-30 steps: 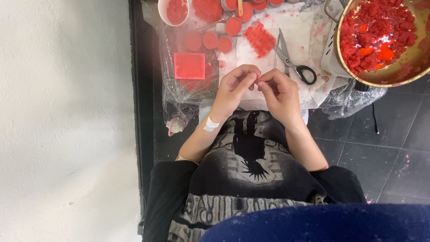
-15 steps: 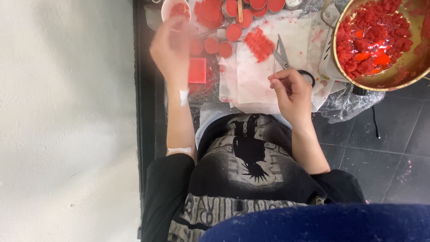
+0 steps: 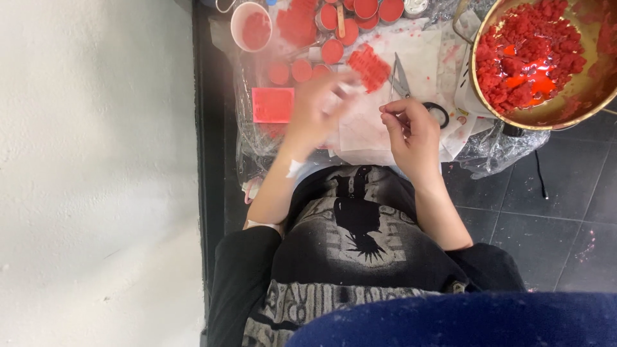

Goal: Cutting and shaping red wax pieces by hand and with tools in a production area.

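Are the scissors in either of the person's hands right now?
No, the scissors lie on the white paper beside the right hand.

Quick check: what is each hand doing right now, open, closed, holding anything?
Left hand: motion-blurred above the red discs; grip cannot be told.
Right hand: fingers pinched together; anything held is too small to tell.

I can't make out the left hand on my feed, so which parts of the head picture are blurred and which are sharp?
Head view: the left hand is smeared by motion blur, fingers indistinct; the right hand is sharp, fingertips pinched; the scissors and the metal bowl of red wax chunks read clearly, with a glossy wet patch in its middle; the white wall is bright and flat.
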